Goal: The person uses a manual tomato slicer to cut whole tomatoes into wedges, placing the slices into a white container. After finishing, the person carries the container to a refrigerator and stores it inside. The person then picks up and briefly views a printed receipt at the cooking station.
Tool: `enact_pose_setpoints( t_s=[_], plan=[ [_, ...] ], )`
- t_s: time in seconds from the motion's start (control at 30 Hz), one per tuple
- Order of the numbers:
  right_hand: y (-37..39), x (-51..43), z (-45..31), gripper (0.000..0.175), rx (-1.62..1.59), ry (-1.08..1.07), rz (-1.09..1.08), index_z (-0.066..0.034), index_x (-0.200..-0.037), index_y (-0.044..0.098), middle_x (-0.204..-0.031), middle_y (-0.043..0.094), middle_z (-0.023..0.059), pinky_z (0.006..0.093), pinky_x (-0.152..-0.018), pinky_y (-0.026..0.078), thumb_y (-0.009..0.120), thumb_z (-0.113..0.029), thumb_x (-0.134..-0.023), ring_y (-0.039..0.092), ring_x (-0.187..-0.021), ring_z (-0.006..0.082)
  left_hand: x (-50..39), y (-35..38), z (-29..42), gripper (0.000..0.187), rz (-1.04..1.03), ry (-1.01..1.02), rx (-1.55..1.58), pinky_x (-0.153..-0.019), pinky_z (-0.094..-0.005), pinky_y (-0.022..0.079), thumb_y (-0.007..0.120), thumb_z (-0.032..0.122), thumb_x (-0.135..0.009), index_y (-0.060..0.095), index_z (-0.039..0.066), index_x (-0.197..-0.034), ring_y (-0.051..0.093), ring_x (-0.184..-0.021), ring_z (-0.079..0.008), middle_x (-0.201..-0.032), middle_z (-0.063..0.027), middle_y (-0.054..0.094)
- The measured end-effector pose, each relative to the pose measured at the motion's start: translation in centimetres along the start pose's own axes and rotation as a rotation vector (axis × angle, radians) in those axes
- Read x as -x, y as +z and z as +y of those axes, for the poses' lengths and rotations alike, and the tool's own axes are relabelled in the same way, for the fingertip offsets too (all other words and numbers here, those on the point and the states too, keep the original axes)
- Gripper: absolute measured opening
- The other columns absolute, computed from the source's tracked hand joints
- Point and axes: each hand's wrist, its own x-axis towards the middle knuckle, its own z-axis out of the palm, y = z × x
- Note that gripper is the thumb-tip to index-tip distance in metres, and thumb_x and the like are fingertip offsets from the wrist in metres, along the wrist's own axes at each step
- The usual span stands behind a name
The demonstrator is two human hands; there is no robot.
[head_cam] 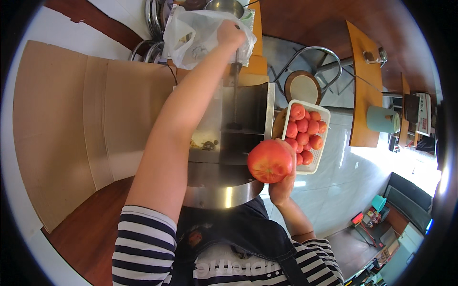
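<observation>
My right hand (282,187) holds a large red tomato (270,161) in front of the steel counter, its yellowish blotched end facing up. My left arm reaches far forward, and my left hand (230,34) is a fist over a translucent white plastic bag (196,39). A dark handle end shows at the top of this fist and a narrow grey shaft beneath it; the tool's exact kind is unclear. Under my arms lies a stainless steel basin-like unit (247,103) with a curved front rim. Beside my right hand, a white plastic basket (315,168) holds several tomatoes (302,125).
A brown cardboard sheet (53,125) stands along the left. A metal bowl (225,6) sits behind the bag. To the right are a round-seated metal chair (303,89) and a wooden table (365,93) bearing a glass jar (374,56) and a pale blue container (383,119).
</observation>
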Motion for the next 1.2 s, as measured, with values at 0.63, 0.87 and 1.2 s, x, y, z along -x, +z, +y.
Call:
enact_pose_setpoints(
  t_s=[0.63, 0.87, 1.2],
  plan=[
    [0.1, -3.7, -1.7, 0.056, 0.827, -0.523, -0.362, -0.0019, -0.121, 0.059, -0.123, 0.053, 0.0170, 0.0427, -0.094, 0.034, 0.035, -0.037, -0.084, 0.047, -0.106, 0.0335, 1.3, -1.8, 1.5, 0.026, -0.132, -0.071, -0.145, -0.073, -0.0369, 0.050, 0.067, 0.008, -0.061, 0.069, 0.006, -0.086, 0.065, -0.085, -0.0285, -0.089, -0.0137, 0.068],
    [0.5, -2.3, 0.2, 0.057, 0.687, -0.478, -0.263, 0.0037, -0.117, 0.057, -0.113, 0.057, 0.0181, 0.0454, -0.095, 0.033, 0.034, -0.035, -0.083, 0.044, -0.108, 0.0373, 2.5, -2.6, 1.3, 0.037, -0.121, 0.027, -0.120, -0.069, -0.0356, 0.050, 0.069, 0.006, -0.056, 0.068, 0.004, -0.093, 0.066, -0.080, -0.0274, -0.084, -0.0144, 0.068],
    [0.7, -2.3, 0.2, 0.052, 0.613, -0.516, -0.205, 0.0023, -0.108, 0.060, -0.103, 0.060, 0.0176, 0.0429, -0.086, 0.035, 0.032, -0.038, -0.088, 0.048, -0.094, 0.0347, 2.8, -3.2, 1.1, 0.033, -0.206, 0.059, -0.118, -0.071, -0.0371, 0.050, 0.067, 0.009, -0.062, 0.065, 0.002, -0.095, 0.065, -0.080, -0.0284, -0.089, -0.0152, 0.067]
  ],
)
